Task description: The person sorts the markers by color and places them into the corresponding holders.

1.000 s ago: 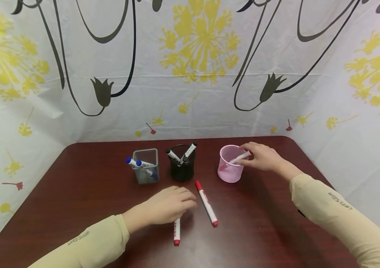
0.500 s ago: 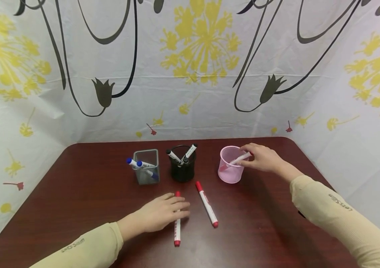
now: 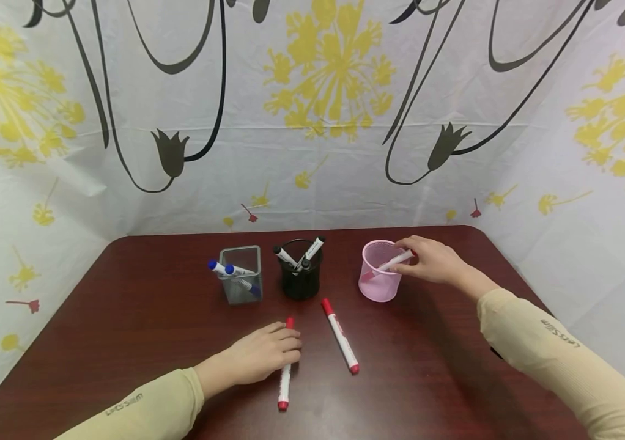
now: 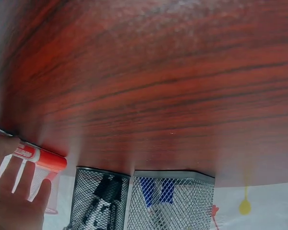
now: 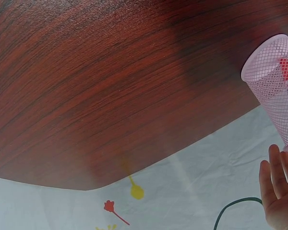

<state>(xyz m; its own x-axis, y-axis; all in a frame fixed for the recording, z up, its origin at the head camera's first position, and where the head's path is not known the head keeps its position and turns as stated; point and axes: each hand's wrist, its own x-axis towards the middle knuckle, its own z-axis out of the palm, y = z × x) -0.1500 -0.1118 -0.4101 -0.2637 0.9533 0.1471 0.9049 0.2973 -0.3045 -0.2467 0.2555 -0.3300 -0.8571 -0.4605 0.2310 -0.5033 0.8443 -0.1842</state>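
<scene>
My left hand (image 3: pixel 260 354) lies over a white marker with red ends (image 3: pixel 285 388) at the table's front middle. Its fingers and thumb pinch the barrel; in the left wrist view the red cap (image 4: pixel 52 161) sticks out past the fingers. Just right of it lies another red marker (image 3: pixel 340 336) on the table. At the right, my right hand (image 3: pixel 430 260) pinches a third red marker (image 3: pixel 395 260) by its upper end. That marker slants into the pink mesh cup (image 3: pixel 380 287), its lower end showing through the mesh (image 5: pixel 269 91).
A grey square mesh holder (image 3: pixel 242 290) with blue markers (image 3: pixel 219 267) stands at the back left. Beside it is a black round mesh cup (image 3: pixel 300 284) with several black markers (image 3: pixel 314 247). A patterned white cloth (image 3: pixel 312 171) hangs behind the dark red table (image 3: pixel 417 366).
My left hand has drawn back to the left and lowered onto the near red marker, whose near end has shifted slightly left and toward me. The right hand stays at the pink cup.
</scene>
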